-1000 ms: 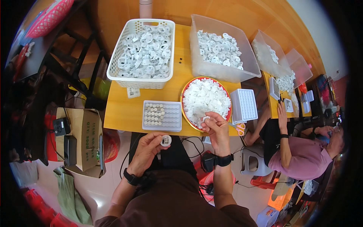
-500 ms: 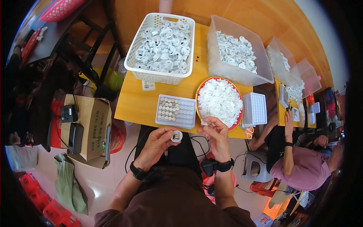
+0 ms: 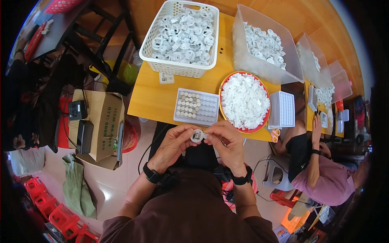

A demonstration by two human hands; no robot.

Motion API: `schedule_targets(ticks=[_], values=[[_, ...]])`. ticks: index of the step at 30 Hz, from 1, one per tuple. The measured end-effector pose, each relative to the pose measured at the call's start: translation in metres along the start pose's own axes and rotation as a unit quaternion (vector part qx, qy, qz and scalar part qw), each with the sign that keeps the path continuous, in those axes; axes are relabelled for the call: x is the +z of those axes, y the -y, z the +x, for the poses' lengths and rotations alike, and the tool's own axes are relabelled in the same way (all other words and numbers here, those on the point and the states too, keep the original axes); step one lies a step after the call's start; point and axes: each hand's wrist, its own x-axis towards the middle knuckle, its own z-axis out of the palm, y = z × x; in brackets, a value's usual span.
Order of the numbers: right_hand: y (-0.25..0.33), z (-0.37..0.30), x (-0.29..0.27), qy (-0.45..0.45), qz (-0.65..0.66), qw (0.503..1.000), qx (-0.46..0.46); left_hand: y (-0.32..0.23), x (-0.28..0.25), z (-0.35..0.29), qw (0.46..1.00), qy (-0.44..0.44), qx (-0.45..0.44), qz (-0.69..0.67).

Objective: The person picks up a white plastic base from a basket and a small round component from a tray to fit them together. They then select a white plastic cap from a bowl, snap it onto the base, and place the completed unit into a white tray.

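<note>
Just in front of the table's near edge, my left hand (image 3: pixel 173 142) pinches a small round white plastic housing (image 3: pixel 197 136) with metal pieces inside. My right hand (image 3: pixel 225 141) is closed at the housing's right edge, thumb and forefinger together; what they hold there is mostly hidden, though a bit of white shows. Beyond my hands lies a pale plastic tray (image 3: pixel 208 106) with rows of round recesses, its left part filled with beige discs. To its right, a red-rimmed round dish (image 3: pixel 250 130) is heaped with small white plastic pieces.
A white basket (image 3: pixel 175 68) and a translucent bin (image 3: pixel 265 73), both full of white parts, stand farther back. Stacked trays (image 3: pixel 282 110) and pink-handled scissors (image 3: pixel 275 134) lie right. A cardboard box (image 3: pixel 107 131) stands left. At right, a person in pink (image 3: pixel 322 178) sits by another table.
My right hand has come left and down, bringing its small white piece to the housing in my left hand. The whole view has shifted slightly, with the table appearing higher and farther right.
</note>
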Motion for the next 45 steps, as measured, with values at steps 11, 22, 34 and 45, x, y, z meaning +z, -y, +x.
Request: schedule_targets(ticks=[11, 22, 34, 45], values=[[0.006, 0.001, 0.006, 0.042, -0.189, 0.976, -0.094, 0.002, -0.002, 0.000, 0.999, 0.006, -0.015, 0.035], [0.005, 0.001, 0.005, 0.050, -0.204, 0.972, -0.108, 0.004, -0.001, 0.000, 0.999, 0.003, -0.024, 0.049], [0.004, 0.002, 0.006, 0.041, -0.251, 0.953, -0.163, 0.007, 0.000, 0.001, 1.000, -0.003, -0.030, 0.007], [-0.001, 0.002, 0.008, -0.045, -0.149, 0.981, -0.117, -0.010, 0.016, 0.004, 0.988, -0.008, 0.062, 0.143]])
